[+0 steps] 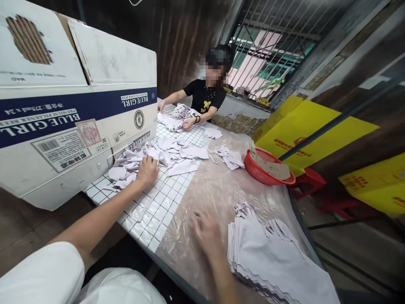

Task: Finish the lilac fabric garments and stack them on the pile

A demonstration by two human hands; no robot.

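My left hand (147,170) reaches onto a loose heap of pale lilac fabric pieces (180,152) beside the cardboard box. Its fingers touch the cloth, but the fingertips are hidden, so I cannot make out a grip. Over the plastic-covered part of the table, my right hand (207,230) is blurred, with its fingers bent and no cloth visible in it. Just right of that hand lies a thick stack of cut fabric pieces (268,249) with wavy edges.
A large white and blue beer box (79,105) stands at the left. Across the table (158,211), a co-worker (205,97) handles more fabric pieces. A red plastic basket (265,173) with cardboard inside sits at the right edge, near yellow boxes (311,135) and a red stool (308,181).
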